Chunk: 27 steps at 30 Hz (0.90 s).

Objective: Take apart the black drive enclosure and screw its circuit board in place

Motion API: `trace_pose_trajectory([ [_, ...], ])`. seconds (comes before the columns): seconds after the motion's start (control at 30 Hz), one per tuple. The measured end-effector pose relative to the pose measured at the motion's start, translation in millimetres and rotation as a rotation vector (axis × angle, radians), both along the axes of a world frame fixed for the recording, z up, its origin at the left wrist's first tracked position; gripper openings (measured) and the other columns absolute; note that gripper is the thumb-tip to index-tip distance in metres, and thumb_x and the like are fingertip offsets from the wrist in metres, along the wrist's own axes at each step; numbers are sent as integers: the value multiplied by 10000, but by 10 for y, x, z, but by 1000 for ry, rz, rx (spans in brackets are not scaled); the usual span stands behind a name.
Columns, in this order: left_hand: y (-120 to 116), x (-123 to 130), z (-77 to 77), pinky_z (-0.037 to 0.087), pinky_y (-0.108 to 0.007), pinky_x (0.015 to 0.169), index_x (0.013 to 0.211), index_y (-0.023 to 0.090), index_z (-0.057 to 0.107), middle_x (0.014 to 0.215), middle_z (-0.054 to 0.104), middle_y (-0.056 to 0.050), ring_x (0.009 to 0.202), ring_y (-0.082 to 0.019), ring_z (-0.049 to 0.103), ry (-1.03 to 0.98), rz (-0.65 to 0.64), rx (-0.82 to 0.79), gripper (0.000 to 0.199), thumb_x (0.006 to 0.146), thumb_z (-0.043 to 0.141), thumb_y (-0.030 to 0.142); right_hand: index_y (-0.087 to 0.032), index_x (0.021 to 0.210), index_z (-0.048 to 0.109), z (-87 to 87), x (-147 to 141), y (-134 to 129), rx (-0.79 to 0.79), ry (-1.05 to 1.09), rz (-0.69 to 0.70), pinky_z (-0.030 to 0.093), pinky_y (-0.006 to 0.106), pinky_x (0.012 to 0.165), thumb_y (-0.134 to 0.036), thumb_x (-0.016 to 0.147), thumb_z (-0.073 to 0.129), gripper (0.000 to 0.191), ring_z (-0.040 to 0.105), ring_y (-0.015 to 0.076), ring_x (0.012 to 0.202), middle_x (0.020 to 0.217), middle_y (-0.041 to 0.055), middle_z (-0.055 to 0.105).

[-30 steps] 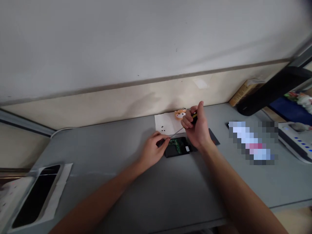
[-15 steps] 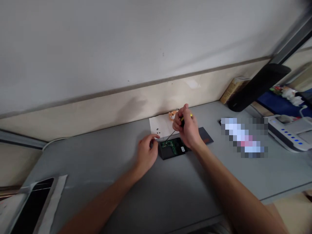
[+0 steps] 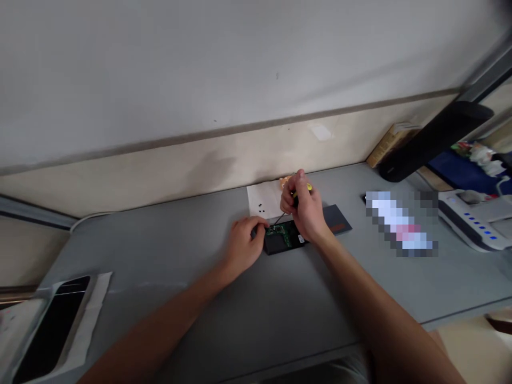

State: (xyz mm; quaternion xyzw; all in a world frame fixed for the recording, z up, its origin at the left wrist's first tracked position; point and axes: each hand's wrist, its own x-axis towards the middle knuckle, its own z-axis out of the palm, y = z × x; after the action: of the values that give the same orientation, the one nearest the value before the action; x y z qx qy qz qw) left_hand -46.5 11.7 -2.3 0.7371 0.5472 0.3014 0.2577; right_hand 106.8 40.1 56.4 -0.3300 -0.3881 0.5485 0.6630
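A black electronic device [image 3: 276, 245] with its green circuit board exposed lies on the grey table. My left hand [image 3: 247, 241] grips its left end, thumb and forefinger closed at the upper left corner. In my right hand [image 3: 306, 208] is a screwdriver [image 3: 282, 217] with a black and yellow handle. Its thin shaft slants down to the left towards the board's upper edge. Whether the tip sits on a screw is too small to tell. Several small dark screws [image 3: 261, 209] lie on a white paper [image 3: 266, 197] behind the device.
A dark flat panel [image 3: 338, 219] lies right of the device. An orange figure [image 3: 285, 183] is partly hidden behind my right hand. Farther right are a blurred-out phone [image 3: 400, 221], a black cylinder [image 3: 432, 141] and a power strip [image 3: 476, 221]. A black-screened phone-like object [image 3: 58, 325] lies at left.
My left hand has shifted right, its fingertips now at the device's corner. The device looks flatter, less of its left side showing. My right hand keeps the screwdriver over the board.
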Motion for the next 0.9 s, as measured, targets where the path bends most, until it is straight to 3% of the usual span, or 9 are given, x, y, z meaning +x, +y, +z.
trace_pose_trajectory([
  [0.5, -14, -10, -12, 496, -395, 941, 936, 246, 705, 970, 776, -21, 967, -219, 703, 89, -82, 70, 248, 944, 499, 109, -235, 654, 458, 64, -85, -170, 106, -250, 24, 311, 247, 442, -761, 822, 660, 587, 359, 72, 460, 531, -74, 427],
  [0.9, -10, -17, -29, 493, -392, 894, 956, 247, 700, 990, 784, -22, 965, -224, 707, 133, -96, 94, 247, 950, 490, 116, -233, 650, 458, 24, -88, -172, 130, -278, 23, 319, 255, 461, -760, 839, 641, 589, 386, 79, 466, 527, -66, 448],
])
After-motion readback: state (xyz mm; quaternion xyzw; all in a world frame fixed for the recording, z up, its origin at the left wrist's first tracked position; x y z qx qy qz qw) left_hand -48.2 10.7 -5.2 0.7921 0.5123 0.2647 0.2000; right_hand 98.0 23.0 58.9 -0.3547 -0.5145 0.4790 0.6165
